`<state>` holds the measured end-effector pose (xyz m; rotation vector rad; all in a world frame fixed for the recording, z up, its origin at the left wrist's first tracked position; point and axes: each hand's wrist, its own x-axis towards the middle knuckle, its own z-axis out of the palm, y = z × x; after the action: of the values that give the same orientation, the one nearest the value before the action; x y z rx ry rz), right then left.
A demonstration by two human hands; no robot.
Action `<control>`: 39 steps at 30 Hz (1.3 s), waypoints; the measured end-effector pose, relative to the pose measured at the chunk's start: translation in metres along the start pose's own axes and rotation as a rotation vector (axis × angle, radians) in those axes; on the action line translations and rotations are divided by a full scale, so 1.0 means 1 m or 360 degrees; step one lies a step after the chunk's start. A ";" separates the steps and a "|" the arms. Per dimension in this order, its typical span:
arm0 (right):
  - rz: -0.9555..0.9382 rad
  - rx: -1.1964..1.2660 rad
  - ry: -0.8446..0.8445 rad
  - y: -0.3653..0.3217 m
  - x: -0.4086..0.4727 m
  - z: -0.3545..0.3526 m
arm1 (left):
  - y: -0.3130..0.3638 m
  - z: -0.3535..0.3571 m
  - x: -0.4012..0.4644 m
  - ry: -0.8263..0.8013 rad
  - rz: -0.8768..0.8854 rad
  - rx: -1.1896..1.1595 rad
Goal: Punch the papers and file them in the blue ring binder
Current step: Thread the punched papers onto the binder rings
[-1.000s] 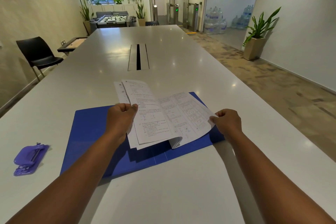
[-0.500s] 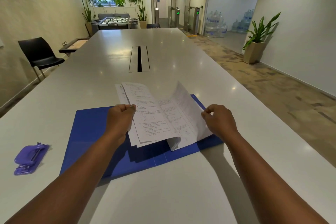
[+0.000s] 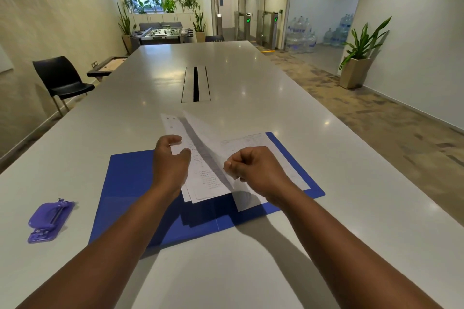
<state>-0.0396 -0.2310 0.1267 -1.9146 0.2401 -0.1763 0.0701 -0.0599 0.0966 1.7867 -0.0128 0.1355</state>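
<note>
Two hands work over the open blue binder [image 3: 130, 183], which lies flat on the white table [image 3: 251, 78]; the left hand [image 3: 170, 163] pinches the left edge of the papers [image 3: 208, 183] between thumb and curled fingers; the right hand [image 3: 253, 168], fist-like, pinches one sheet [image 3: 200, 130] standing on edge, mid-turn; more printed pages [image 3: 256, 140] lie on the binder's right half; a purple punch [image 3: 47, 221] sits well apart to the left.

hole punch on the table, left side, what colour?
Purple; the hole punch lies on the white table, clearest in the head view.
</note>
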 end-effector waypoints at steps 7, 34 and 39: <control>-0.0086 -0.0005 -0.0267 0.001 -0.005 0.005 | 0.015 -0.001 -0.002 -0.0135 -0.0236 -0.0095; 0.0776 -0.0766 0.0451 0.141 0.036 -0.073 | 0.004 -0.011 0.012 -0.0167 -0.0326 -0.0255; 0.0545 0.0178 0.0797 0.116 0.038 -0.074 | 0.003 -0.017 0.019 -0.0188 -0.0309 -0.0182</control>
<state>-0.0294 -0.3472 0.0442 -1.6630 0.8678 -0.4274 0.0871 -0.0433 0.1050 1.6693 0.0670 -0.1087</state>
